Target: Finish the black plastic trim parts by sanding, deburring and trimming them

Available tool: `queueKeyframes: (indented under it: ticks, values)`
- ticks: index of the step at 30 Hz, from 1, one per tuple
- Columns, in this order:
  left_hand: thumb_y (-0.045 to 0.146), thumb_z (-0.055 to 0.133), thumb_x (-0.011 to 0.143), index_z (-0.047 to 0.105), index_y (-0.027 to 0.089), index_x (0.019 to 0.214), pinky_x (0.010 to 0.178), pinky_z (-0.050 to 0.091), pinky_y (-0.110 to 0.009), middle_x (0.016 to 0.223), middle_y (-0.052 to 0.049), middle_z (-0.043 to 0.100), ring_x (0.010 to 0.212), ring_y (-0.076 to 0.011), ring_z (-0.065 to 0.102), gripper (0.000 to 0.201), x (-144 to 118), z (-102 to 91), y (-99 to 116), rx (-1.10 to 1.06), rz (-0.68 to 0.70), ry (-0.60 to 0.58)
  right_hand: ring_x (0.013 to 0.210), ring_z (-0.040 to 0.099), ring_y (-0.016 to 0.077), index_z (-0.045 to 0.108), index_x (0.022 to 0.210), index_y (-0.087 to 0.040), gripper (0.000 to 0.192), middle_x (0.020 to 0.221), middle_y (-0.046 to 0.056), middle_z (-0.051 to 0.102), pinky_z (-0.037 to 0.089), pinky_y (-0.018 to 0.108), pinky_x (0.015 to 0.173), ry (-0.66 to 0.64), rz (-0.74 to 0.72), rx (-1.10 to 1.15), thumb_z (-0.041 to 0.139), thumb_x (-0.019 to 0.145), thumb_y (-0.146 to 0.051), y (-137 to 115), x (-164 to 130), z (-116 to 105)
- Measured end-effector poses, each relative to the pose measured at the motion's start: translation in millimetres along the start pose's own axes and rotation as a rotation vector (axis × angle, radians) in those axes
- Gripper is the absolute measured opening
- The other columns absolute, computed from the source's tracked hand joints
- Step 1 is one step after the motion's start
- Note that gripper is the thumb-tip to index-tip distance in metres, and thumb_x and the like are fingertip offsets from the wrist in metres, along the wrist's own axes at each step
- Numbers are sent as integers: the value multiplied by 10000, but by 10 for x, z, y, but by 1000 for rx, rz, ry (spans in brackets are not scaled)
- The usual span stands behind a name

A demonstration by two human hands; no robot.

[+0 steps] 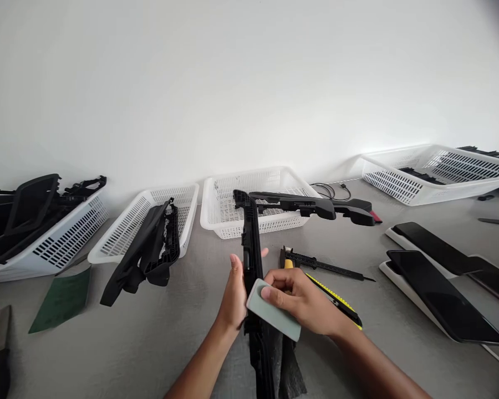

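My left hand [233,296] is wrapped round a long black plastic trim part [253,235], which stands nearly upright in front of me with its ribbed side showing. In my right hand [303,299] is a thin, pale green sanding pad [272,313] with rounded corners, pinched under the thumb. The pad lies against the trim part's right side, just below my left hand's fingers, and covers a stretch of it. Behind my right hand lie a black caliper [324,264] and a yellow-and-black utility knife [336,302]. A dark grey cloth [289,368] rests below the pad.
White baskets stand along the wall: a middle one [220,227] with black parts across it, one [128,244] left of it, others at both ends. Green sandpaper [62,299] and a yellow-and-black-handled blade [0,349] lie left. Phones [444,293] rest on white stands at right.
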State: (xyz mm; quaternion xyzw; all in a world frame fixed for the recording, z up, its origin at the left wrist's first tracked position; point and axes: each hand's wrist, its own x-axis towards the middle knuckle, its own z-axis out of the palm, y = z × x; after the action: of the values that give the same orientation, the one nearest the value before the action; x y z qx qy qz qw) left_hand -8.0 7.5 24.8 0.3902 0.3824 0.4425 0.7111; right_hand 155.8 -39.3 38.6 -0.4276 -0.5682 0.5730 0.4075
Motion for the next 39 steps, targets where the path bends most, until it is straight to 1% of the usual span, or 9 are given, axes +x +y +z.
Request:
queueKeyframes:
  ticks: [2,4,9,12,16,20,25,32,39]
  values:
    - [920,549,861,832,182,1202,982,561,-458,997,-143,807,1120,-373,724,861,-22,12,-8,-8,-60,-93,643,449,126,657,821,-173,542,729,-5,567,339,247,575,101,-58,-13,662,984,-691,2,11,-27]
    - [887,590,871,834,188,1171,997,556,-465,1032,-141,808,1149,-377,711,799,-52,27,-27,11,-61,-101,653,478,137,672,845,-175,537,754,9,596,368,253,582,190,-101,-30,649,991,-691,18,28,-57]
    - [869,572,897,822,195,937,952,542,-437,940,-100,788,1048,-347,700,720,-100,63,-53,224,89,66,685,522,155,667,880,-179,523,770,20,624,402,259,614,344,-117,-93,651,990,-690,72,60,-45]
    - [917,537,870,806,210,892,935,540,-427,927,-92,784,1019,-341,700,757,-92,84,-21,296,119,171,602,443,129,597,948,-204,522,675,-30,550,332,239,548,417,-106,-18,734,923,-707,61,58,15]
    - [902,567,868,838,218,1036,1028,527,-449,1116,-122,811,1179,-378,690,755,-71,94,11,221,107,165,533,368,103,497,999,-238,548,642,-65,520,275,214,490,297,-69,141,726,919,-729,19,28,79]
    - [889,591,867,855,215,1040,1116,486,-451,1213,-138,804,1275,-381,662,745,-66,73,-35,206,120,181,552,386,100,515,996,-235,517,665,-63,540,263,208,500,143,-54,82,754,926,-688,24,12,94]
    - [907,606,840,850,192,1010,1080,511,-465,1137,-144,815,1237,-393,677,775,-66,64,-53,212,125,156,552,377,101,502,979,-238,505,656,-66,526,260,217,501,217,-67,84,725,949,-690,39,22,70]
    - [788,602,940,820,221,1186,1110,493,-417,1299,-107,783,1315,-352,652,655,-29,46,29,221,192,186,556,351,87,514,1008,-235,482,643,-94,496,254,206,497,37,-12,113,785,934,-627,-23,-8,13]
    - [578,614,1001,808,225,1221,1159,450,-403,1336,-78,773,1346,-317,637,459,45,-25,-63,134,217,268,524,341,88,510,993,-235,542,611,-92,478,233,203,465,145,36,76,751,912,-714,-7,23,-14]
